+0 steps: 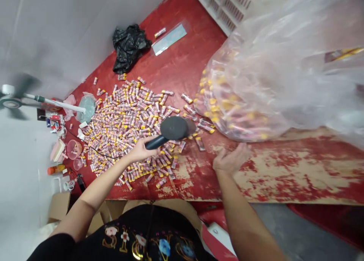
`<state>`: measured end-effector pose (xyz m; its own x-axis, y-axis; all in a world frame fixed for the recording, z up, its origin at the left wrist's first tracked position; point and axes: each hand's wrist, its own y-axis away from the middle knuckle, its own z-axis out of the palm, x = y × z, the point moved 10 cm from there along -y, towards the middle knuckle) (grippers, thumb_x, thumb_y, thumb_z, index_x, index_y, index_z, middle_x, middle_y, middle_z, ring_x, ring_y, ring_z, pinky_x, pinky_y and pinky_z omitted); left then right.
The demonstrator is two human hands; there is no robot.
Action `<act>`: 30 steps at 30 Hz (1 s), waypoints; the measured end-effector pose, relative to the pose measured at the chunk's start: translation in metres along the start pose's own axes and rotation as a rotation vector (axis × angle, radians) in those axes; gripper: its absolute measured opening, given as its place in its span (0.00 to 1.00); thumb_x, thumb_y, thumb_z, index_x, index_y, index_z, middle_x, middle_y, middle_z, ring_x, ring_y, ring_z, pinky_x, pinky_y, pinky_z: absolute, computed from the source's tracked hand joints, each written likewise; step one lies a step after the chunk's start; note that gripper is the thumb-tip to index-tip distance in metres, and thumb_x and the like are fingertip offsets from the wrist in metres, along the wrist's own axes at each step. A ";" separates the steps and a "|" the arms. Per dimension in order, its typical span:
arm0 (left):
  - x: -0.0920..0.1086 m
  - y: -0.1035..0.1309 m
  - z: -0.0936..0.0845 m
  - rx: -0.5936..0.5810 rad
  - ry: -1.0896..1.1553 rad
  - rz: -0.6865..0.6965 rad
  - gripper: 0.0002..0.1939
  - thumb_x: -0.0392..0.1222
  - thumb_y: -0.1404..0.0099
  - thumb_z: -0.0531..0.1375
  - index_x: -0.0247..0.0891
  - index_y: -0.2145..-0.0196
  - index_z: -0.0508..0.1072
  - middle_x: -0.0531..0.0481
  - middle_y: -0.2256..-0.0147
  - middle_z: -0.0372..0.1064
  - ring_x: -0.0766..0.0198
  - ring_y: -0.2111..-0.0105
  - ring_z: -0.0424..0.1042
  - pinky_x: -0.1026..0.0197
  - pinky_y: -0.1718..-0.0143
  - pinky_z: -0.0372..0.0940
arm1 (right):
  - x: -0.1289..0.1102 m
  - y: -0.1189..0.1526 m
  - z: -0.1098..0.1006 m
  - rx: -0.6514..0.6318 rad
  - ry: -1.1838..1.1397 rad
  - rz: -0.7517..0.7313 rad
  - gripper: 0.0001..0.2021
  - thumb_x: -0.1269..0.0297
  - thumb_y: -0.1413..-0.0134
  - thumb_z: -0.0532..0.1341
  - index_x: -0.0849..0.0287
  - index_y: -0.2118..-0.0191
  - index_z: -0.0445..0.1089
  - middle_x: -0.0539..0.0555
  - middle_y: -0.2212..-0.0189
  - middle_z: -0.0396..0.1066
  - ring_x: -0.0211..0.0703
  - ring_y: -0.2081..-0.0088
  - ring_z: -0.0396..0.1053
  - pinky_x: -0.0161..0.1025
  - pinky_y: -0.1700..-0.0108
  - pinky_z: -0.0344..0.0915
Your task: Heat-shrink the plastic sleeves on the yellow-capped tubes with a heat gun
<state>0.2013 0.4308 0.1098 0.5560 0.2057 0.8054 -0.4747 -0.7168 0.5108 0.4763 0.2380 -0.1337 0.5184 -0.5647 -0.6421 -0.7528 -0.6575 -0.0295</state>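
Note:
My left hand point(143, 151) is closed around the handle of a black hair dryer point(173, 128), its rounded body held over a heap of small wrapped tubes point(125, 120). The tubes have yellow ends and pinkish printed wrappers. My right hand point(231, 158), slightly blurred, is open and low over the table by the lower edge of a big clear plastic bag point(256, 82). More of the same tubes show through the bag's plastic. Whether my right fingertips touch the bag, I cannot tell. A few loose tubes point(200, 143) lie between the heap and the bag.
The red table point(193, 56) has worn paint along its front. A white plastic crate point(224, 8) and a crumpled black bag point(129, 46) are at the back. On the left stand a fan point(57, 101), a pink tub point(74, 150) and a mug point(69, 185). A thin cord point(98, 153) crosses the heap.

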 end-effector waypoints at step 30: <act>0.013 -0.106 -0.208 0.615 -0.101 -0.162 0.07 0.33 0.46 0.64 0.35 0.67 0.71 0.57 0.82 0.62 0.71 0.83 0.60 0.68 0.79 0.55 | -0.007 0.001 -0.010 0.001 0.018 -0.022 0.42 0.51 0.45 0.54 0.70 0.29 0.49 0.81 0.32 0.49 0.75 0.28 0.47 0.70 0.31 0.47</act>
<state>0.1167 0.6481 0.1288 0.6635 0.3009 0.6850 0.0819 -0.9393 0.3332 0.4763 0.2363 -0.1211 0.5422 -0.5586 -0.6277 -0.7415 -0.6695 -0.0447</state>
